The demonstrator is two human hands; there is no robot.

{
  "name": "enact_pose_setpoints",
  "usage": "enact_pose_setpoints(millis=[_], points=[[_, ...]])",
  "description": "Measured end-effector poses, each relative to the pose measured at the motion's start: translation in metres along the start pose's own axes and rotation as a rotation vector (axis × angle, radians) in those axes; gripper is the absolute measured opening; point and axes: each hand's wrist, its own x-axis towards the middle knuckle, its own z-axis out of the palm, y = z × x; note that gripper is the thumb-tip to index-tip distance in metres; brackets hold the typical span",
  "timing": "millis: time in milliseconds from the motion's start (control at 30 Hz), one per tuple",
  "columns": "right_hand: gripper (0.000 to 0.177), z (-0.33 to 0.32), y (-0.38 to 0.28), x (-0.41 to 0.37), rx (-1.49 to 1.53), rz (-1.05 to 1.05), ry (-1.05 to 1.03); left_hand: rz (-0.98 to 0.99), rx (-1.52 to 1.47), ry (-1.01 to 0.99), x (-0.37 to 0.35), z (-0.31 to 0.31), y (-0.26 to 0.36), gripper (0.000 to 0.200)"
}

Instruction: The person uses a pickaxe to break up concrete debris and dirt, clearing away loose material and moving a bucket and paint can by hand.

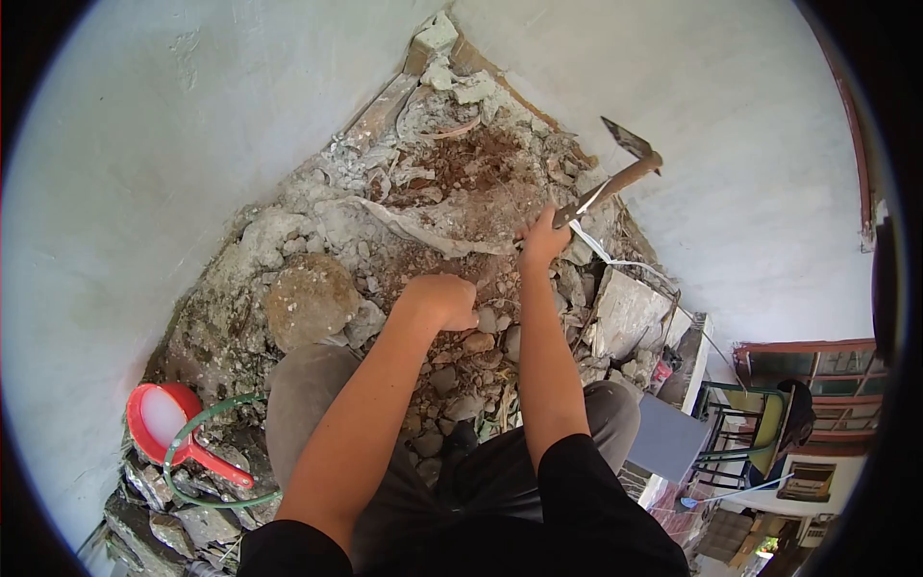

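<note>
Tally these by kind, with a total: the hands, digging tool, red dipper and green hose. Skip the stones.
Hands: 2 (left hand, right hand)
Digging tool: 1, in the right hand
Red dipper: 1
Green hose: 1
Total: 5

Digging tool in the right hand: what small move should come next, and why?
Probably draw the left hand back from the rubble before swinging the digging tool. The right hand grips its handle with the head up and away from the body, while the left hand is low among loose stones, where a stroke could catch it.
</note>
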Motion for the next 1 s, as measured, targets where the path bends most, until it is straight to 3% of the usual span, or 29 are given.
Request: enact_pose_setpoints(millis=[33, 100, 300, 367, 467, 500, 567, 633, 733, 800, 900, 1000], points=[[0.020, 0.000, 0.010, 0.000, 0.005, -0.004, -0.001, 0.000, 0.005, 0.005, 0.000, 0.001, -0.002, 0.040], [0.021, -0.004, 0.032, 0.000, -0.060, 0.373, -0.090, 0.010, 0.035, 0.014, 0.000, 0.002, -0.004, 0.041], [0.021, -0.024, 0.035, 0.011, -0.045, 0.599, -0.186, -0.017, 0.013, -0.024, -0.004, -0.001, -0.004, 0.041], [0.021, -0.028, 0.025, 0.021, -0.021, 0.605, -0.201, -0.015, 0.002, 0.006, -0.005, 0.001, -0.004, 0.041], [0.026, -0.024, 0.006, 0.012, -0.086, 0.216, -0.070, -0.009, 0.002, 0.026, -0.004, 0.001, -0.004, 0.040], [0.026, -0.021, 0.008, 0.012, -0.087, 0.222, -0.074, 0.000, 0.014, 0.013, -0.004, 0.001, -0.005, 0.039], [0.028, -0.018, 0.009, 0.014, 0.025, 0.013, 0.026, 0.000, 0.003, 0.006, -0.002, 0.003, -0.008, 0.040], [0.026, -0.007, 0.011, 0.001, 0.064, 0.013, 0.074, 0.012, -0.003, 0.002, -0.002, 0.001, -0.006, 0.040], [0.026, -0.007, 0.035, 0.001, 0.072, 0.096, 0.062, -0.047, 0.002, -0.059, -0.003, -0.007, -0.004, 0.040], [0.023, -0.014, 0.049, -0.003, -0.184, 0.530, -0.062, -0.060, -0.016, -0.047, -0.004, -0.005, -0.007, 0.040], [0.025, -0.027, 0.049, -0.001, -0.359, 0.501, -0.153, -0.048, -0.024, -0.037, -0.004, -0.005, -0.010, 0.040], [0.026, -0.029, 0.041, 0.014, -0.217, 0.609, -0.161, -0.019, -0.042, 0.023, -0.009, -0.005, -0.012, 0.039]])
